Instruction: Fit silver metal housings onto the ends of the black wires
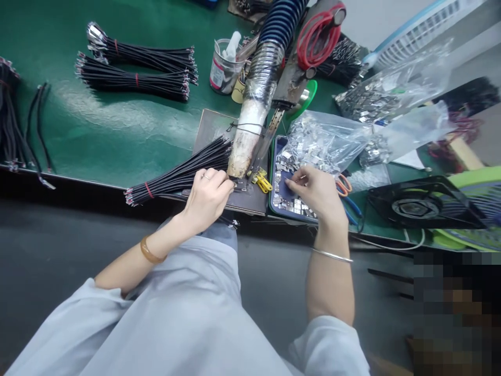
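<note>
L hand (209, 197), fingers curled in, is nearer the black wires (178, 172), which slant up & R right by it, while R hand (318, 189), thumb & finger close, is over the tray (285, 192) of metal bits (303, 209), tho can't tell what either holds.

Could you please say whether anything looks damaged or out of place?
Two things stand out. The hose is bound with silvery wrapping, and its pale tip is stained brown, so it looks worn. At far left, two loose black cables lie apart from the tied bundles, one end poking past the edge of the green table.
</note>
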### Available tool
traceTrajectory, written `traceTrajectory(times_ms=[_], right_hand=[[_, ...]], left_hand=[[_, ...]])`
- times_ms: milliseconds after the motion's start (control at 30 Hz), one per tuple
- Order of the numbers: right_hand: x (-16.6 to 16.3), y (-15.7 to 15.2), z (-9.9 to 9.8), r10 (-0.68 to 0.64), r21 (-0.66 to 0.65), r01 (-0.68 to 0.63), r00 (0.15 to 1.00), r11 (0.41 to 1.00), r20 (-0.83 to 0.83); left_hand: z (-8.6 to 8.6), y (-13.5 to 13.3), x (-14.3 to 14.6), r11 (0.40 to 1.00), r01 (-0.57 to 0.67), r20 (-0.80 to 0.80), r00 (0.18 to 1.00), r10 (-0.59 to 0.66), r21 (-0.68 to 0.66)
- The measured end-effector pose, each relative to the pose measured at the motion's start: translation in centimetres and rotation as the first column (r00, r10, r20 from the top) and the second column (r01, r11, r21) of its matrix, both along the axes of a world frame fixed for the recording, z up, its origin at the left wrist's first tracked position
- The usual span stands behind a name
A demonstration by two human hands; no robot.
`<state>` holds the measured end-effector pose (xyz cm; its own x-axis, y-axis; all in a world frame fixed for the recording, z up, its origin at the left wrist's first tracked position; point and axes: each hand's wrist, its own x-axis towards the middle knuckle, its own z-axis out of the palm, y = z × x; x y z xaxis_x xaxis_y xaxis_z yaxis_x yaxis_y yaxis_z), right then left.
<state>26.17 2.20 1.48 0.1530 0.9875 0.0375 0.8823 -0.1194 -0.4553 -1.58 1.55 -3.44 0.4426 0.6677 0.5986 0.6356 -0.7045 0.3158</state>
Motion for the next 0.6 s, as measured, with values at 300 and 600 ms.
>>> traceTrajectory(times_ms=[300, 600], right_hand=[[-1.6, -3.3, -0.4, -0.091, 0.18, 0.09, 0.996, 0.979, -0.006], [-11.5, -8.0, -2.5, 0.112, 0.589, 0.198, 0.887, 0.783, -0.447]], left_hand=[[1.6, -1.8, -0.2, 0.953, 0.27, 0.108, 0.96, -0.257, -0.135], [3.0, -1.4, 0.4, 0.605, 0.444, 0.602, 0.795, 0.076, -0.661]])
